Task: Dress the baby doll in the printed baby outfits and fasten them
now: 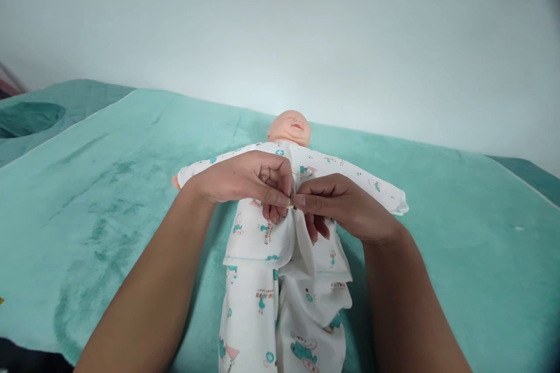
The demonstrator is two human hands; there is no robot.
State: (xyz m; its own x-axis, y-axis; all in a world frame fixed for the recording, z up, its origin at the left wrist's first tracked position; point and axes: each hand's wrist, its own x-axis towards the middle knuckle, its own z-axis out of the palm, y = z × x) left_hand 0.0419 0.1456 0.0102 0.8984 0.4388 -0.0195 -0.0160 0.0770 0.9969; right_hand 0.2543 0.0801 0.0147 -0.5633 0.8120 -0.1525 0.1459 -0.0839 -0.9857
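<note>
From where I stood in the room, the baby doll (289, 126) was lying on its back on a green plush blanket (131, 198), its head toward the pale wall (280, 29), and it wore a printed wrap jacket (258, 236) with matching trousers (250, 317). Over the doll's middle, the left hand (247, 178) pinched the jacket's front edge between thumb and finger, and the right hand (345, 204) pinched the fabric from the other side, so both grips were narrow and their tips almost met. Between them, at the doll's belly, I saw a small fastener (290, 206), largely covered by the fingertips; whether it was closed, I could not tell. In my judgement, this was the delicate point: because the fingers hid it, its two halves could be set a little beside each other, and pressing would then not join them. The panel under the right hand stood up in a fold above the doll's body, while the opposite panel lay flatter, so I thought that this loose cloth could get caught in the closure or make the front crooked. If the hands pulled too strongly, the thin cotton might stretch, or a closure nearer to the doll's neck might open. Also, the blanket beneath the doll looked soft, therefore a sideways pull could perhaps turn its body and spoil the alignment.
</note>
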